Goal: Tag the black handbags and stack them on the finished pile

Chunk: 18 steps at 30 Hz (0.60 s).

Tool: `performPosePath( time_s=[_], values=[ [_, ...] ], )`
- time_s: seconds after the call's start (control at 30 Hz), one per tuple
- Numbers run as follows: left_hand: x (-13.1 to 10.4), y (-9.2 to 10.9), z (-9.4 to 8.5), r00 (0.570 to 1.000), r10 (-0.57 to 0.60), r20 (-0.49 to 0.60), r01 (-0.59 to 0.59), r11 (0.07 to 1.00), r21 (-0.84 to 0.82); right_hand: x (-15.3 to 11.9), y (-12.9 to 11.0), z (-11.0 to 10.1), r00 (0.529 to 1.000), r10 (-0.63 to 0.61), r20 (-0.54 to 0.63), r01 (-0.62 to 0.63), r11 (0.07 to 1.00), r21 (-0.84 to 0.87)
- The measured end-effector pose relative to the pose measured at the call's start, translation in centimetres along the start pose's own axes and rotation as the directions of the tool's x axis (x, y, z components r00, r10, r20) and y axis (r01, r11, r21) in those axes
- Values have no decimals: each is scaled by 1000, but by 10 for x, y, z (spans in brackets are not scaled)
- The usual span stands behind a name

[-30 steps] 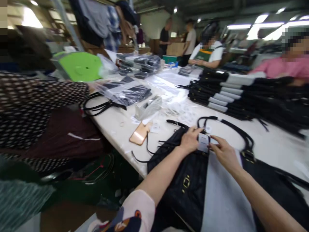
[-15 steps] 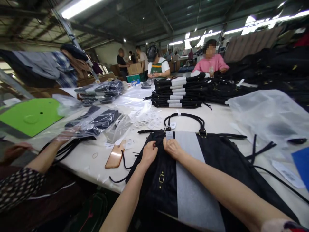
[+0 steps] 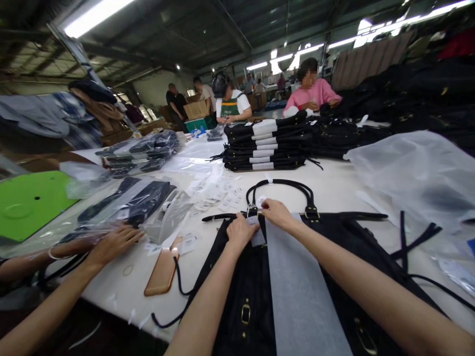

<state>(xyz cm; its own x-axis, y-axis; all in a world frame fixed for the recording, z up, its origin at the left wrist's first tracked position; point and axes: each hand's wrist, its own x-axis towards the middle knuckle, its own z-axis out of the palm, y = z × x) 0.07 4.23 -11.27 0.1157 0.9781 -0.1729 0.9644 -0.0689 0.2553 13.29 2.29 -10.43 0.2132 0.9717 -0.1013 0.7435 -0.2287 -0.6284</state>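
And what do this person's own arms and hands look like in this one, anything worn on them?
The left forearm and right forearm are bare, with no sleeve in frame. The left hand and right hand are ungloved, with no watch or bracelet showing. The pale wristband at the left is on a co-worker's arm.

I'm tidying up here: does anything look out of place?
The phone seems out of place, lying among work materials left of the black bag. Farther back, white tags lie scattered rather than stacked.
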Motion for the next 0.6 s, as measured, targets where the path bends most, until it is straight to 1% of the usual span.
performPosePath(
  time_s=[0.03, 0.07, 0.1, 0.17, 0.27, 0.3, 0.33, 0.4, 0.43, 0.47, 0.5, 0.53, 0.57, 0.6],
  values=[
    [-1, 1, 6, 1000, 6, -8, -6, 1000, 1, 17, 6, -2, 992, 108, -59, -109, 994, -9],
    [-1, 2, 12, 1000, 17, -22, -17, 1000, -2, 33, 10, 0, 979, 181, -92, -184, 983, -16],
    [-2, 1, 17, 999, 25, -37, -26, 1000, -16, 48, 13, 3, 967, 230, -108, -233, 972, -16],
    [-1, -3, 23, 999, 17, -52, -22, 996, -83, 71, 15, 16, 943, 305, -133, -308, 952, 3],
    [7, -9, 23, 999, -19, -45, 8, 972, -235, 91, 16, 34, 916, 369, -156, -366, 929, 51],
    [11, -10, 21, 999, -35, -22, 26, 949, -314, 94, 18, 36, 914, 374, -158, -368, 927, 68],
    [15, -12, 17, 999, -51, 18, 54, 906, -421, 96, 20, 35, 915, 369, -161, -360, 929, 84],
    [23, -14, 8, 989, -62, 137, 136, 760, -635, 95, 26, 28, 922, 346, -174, -331, 937, 109],
    [25, -15, 2, 978, -53, 200, 182, 681, -709, 92, 28, 22, 929, 315, -195, -295, 948, 123],
    [27, -17, -4, 966, -41, 254, 224, 620, -752, 86, 28, 15, 939, 256, -231, -227, 963, 143],
    [28, -19, -10, 956, -30, 292, 254, 583, -771, 79, 27, 8, 945, 170, -279, -126, 978, 168],
    [27, -21, -16, 948, -22, 318, 274, 568, -776, 70, 23, 3, 939, 60, -338, 7, 981, 193],
    [26, -23, -20, 943, -17, 333, 285, 559, -778, 59, 18, -1, 915, -67, -397, 158, 966, 202],
    [24, -26, -23, 940, -9, 341, 290, 546, -786, 47, 12, -3, 874, -196, -445, 305, 934, 187]
  ],
)
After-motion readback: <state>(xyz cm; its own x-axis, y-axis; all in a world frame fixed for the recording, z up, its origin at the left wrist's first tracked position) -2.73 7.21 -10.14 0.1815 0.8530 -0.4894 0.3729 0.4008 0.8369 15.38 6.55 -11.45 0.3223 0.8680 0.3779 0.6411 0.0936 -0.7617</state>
